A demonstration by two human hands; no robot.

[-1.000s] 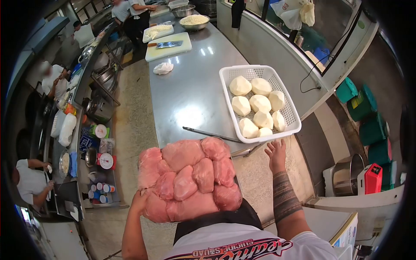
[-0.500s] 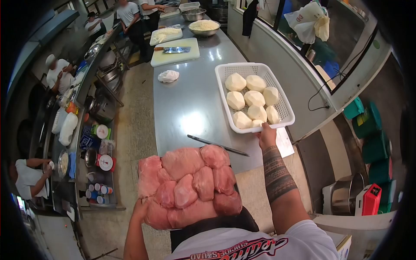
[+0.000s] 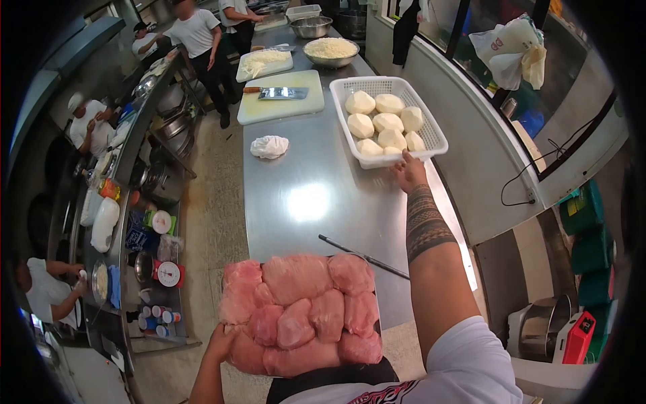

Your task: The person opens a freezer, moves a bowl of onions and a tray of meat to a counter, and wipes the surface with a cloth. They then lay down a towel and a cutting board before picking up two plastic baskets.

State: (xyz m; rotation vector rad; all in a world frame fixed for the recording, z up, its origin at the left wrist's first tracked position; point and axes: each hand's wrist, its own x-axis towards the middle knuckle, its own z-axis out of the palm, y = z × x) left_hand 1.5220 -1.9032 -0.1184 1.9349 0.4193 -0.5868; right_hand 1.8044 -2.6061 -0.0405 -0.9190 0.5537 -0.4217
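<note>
My left hand (image 3: 221, 342) is closed on the left side of a tray heaped with large pieces of raw pink meat (image 3: 296, 322), held against my front at the near end of the table. The meat hides most of the tray. My right hand (image 3: 410, 173) reaches forward, fingers closed over the near rim of a white perforated plastic basket (image 3: 436, 128). Several peeled, pale round root vegetables (image 3: 388, 122) lie in that basket, on the table's right side. Between the meat and the basket, a long thin dark bar (image 3: 363, 256) lies slantwise on the steel.
A steel table (image 3: 272, 195) carries a crumpled white cloth or bag (image 3: 269, 147), a cleaver (image 3: 284, 93) on a cutting board (image 3: 259, 116), and a bowl of shredded food (image 3: 330, 51). A wall (image 3: 464, 148) borders the right. Co-workers (image 3: 195, 37) stand along the left counter.
The basket has slid farther away along the table, with my right arm stretching after it. My left hand keeps the meat close; the table's near end now reaches under its right side.
</note>
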